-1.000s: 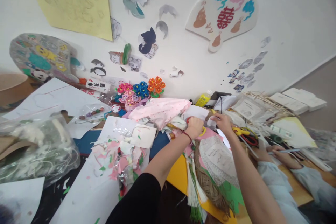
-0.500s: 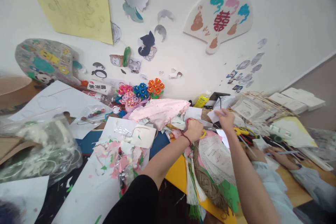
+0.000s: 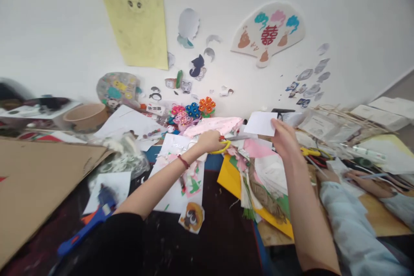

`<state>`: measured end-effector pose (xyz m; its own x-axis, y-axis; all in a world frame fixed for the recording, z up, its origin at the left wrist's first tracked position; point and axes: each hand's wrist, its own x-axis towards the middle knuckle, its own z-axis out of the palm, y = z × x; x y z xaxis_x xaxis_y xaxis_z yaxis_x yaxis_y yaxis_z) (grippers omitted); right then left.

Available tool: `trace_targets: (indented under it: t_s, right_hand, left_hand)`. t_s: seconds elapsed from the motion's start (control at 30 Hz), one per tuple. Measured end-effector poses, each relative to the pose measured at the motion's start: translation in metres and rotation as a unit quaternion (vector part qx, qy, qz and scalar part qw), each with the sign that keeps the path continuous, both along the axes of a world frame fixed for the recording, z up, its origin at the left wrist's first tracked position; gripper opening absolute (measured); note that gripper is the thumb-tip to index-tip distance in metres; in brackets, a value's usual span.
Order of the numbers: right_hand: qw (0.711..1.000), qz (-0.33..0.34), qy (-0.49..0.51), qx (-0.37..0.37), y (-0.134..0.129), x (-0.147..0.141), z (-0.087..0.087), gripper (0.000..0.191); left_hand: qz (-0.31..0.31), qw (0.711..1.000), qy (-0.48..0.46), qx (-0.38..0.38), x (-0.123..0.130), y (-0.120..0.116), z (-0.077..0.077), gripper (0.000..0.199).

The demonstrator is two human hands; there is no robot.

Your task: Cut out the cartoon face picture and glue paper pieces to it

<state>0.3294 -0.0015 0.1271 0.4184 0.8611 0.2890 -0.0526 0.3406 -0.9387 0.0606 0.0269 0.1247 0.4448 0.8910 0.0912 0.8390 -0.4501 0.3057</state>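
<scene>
My left hand (image 3: 209,141) grips scissors (image 3: 221,148) by their yellow handles, the blades pointing right, over the crowded middle of the table. My right hand (image 3: 284,138) pinches a blank white paper (image 3: 260,123) by its right edge and holds it up near the wall. The blade tips end just below the paper; whether they touch it I cannot tell. Beneath both hands lie a pink cloth bundle (image 3: 223,126), a coil of brown twine (image 3: 265,194) and a yellow sheet (image 3: 233,177). Paper scraps (image 3: 194,185) litter a white board left of them.
A co-worker's hands and pale sleeves (image 3: 343,220) are close on my right. A blue glue gun (image 3: 87,230) and large cardboard (image 3: 48,189) lie left. A cartoon cutout (image 3: 192,217) is near the front. Beaded flowers (image 3: 194,112) stand by the wall.
My left hand has moved left and up, bringing the scissors out of the pile. The right hand has raised the paper, now flat to view. My view has turned left.
</scene>
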Motion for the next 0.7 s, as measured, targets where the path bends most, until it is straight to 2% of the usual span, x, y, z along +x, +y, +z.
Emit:
trace_targets:
  t_s: [0.1,0.2,0.27,0.33,0.4,0.53,0.63,0.7]
  right_hand:
    - [0.998,0.043,-0.026,-0.021,-0.030,-0.045,-0.008,0.022]
    - [0.990,0.109,-0.052,-0.066,-0.062,-0.092,-0.027,0.028]
    - [0.980,0.159,-0.062,-0.100,-0.083,-0.123,-0.043,0.033]
    - [0.971,0.193,-0.059,-0.129,-0.105,-0.150,-0.060,0.038]
    - [0.967,0.199,-0.047,-0.153,-0.129,-0.174,-0.077,0.043]
    - [0.971,0.144,-0.035,-0.186,-0.187,-0.215,-0.111,0.045]
    - [0.969,0.105,-0.059,-0.218,-0.219,-0.240,-0.131,0.046]
    - [0.965,0.085,-0.086,-0.234,-0.228,-0.250,-0.140,0.051]
  left_hand:
    - [0.048,0.999,0.012,0.011,-0.064,-0.036,0.014,0.039]
    - [0.094,0.995,0.009,0.019,-0.124,-0.086,0.016,0.027]
    - [0.125,0.992,0.003,0.018,-0.158,-0.124,0.007,0.024]
    - [0.157,0.987,-0.007,0.013,-0.183,-0.159,-0.011,0.024]
    - [0.214,0.976,-0.037,-0.002,-0.201,-0.187,-0.035,0.030]
    - [0.238,0.971,-0.031,-0.015,-0.217,-0.216,-0.079,0.031]
    - [0.250,0.968,-0.021,-0.015,-0.217,-0.221,-0.097,0.028]
    - [0.254,0.967,-0.013,-0.014,-0.215,-0.221,-0.104,0.028]
